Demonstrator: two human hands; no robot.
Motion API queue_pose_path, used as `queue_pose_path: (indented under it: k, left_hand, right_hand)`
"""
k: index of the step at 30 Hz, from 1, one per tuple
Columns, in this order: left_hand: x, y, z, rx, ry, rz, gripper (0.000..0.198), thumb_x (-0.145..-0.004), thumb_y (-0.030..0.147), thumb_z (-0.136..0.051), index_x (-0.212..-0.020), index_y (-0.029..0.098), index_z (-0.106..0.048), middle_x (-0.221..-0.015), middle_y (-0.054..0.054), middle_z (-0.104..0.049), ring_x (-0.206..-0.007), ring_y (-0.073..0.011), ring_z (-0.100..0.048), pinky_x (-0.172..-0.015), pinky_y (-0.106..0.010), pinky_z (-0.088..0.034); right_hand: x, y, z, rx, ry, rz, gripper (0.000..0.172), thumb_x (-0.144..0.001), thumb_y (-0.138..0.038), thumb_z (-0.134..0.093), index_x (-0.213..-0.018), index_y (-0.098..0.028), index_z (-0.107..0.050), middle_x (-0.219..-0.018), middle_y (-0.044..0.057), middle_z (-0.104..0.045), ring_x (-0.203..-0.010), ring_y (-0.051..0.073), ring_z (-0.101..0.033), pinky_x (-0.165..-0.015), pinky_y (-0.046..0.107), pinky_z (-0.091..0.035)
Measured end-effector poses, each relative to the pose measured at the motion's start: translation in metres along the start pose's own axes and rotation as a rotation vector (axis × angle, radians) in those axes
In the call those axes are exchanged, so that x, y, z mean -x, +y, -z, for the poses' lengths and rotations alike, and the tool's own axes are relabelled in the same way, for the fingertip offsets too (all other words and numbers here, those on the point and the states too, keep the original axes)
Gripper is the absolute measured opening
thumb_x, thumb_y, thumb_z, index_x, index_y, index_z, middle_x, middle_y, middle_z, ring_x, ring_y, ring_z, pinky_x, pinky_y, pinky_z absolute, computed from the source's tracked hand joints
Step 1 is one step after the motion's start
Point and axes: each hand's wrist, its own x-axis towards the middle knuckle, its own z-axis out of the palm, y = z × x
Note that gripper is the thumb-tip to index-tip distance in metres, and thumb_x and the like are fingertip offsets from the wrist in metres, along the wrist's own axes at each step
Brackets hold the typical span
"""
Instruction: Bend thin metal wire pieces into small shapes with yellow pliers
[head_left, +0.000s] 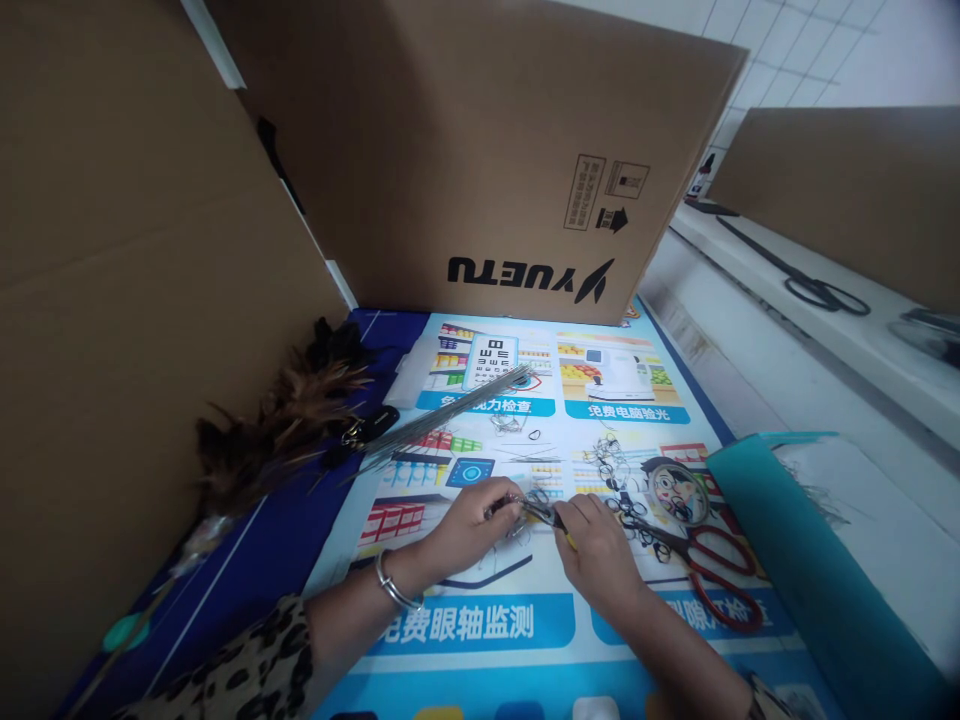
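Over the printed sheet, my left hand [480, 518] is closed, pinching a small piece of bent wire [514, 503]; its exact shape is too small to tell. My right hand [598, 552] grips small pliers [543, 511] with a bit of yellow handle showing. The metal jaws of the pliers point left and meet the wire at my left fingertips. Beyond my hands lies a bundle of thin straight wires [459, 404], slanting up to the right. Loose wire loops and dark rings [606, 462] are scattered just past my right hand.
Red-handled scissors [726, 566] lie right of my right hand, beside a round roll of tape [676, 491]. Brown feathers [262, 425] sit at left. Cardboard panels [480, 150] stand behind and left. A teal-edged box [817, 580] is at right; black scissors [821, 292] rest on a ledge.
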Motion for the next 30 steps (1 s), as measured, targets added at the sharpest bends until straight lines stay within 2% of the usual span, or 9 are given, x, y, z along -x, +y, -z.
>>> queue_pose_path:
  k: [18,30]
  left_hand:
    - [0.0007,-0.0010,-0.0021,-0.065,0.025,-0.018,0.015,-0.084,0.021,-0.042,-0.079,0.016,-0.054,-0.074,-0.002,-0.055,-0.069,-0.0141,-0.049,-0.064,-0.024,-0.037]
    - [-0.0001,-0.0015,-0.0022,-0.036,0.040,-0.013,0.018,-0.085,0.024,-0.040,-0.080,0.016,-0.055,-0.075,-0.001,-0.055,-0.070,-0.0142,-0.049,-0.064,-0.024,-0.037]
  right_hand:
    - [0.0016,-0.0004,-0.0039,0.017,-0.007,-0.017,0.021,-0.082,-0.015,-0.043,-0.099,-0.015,-0.054,-0.086,0.009,-0.053,-0.083,0.021,-0.048,-0.075,0.035,-0.042]
    - [-0.0006,-0.0013,0.0033,-0.020,-0.042,-0.049,0.018,-0.083,-0.018,-0.045,-0.096,-0.017,-0.056,-0.084,0.008,-0.056,-0.078,0.019,-0.051,-0.067,0.028,-0.042]
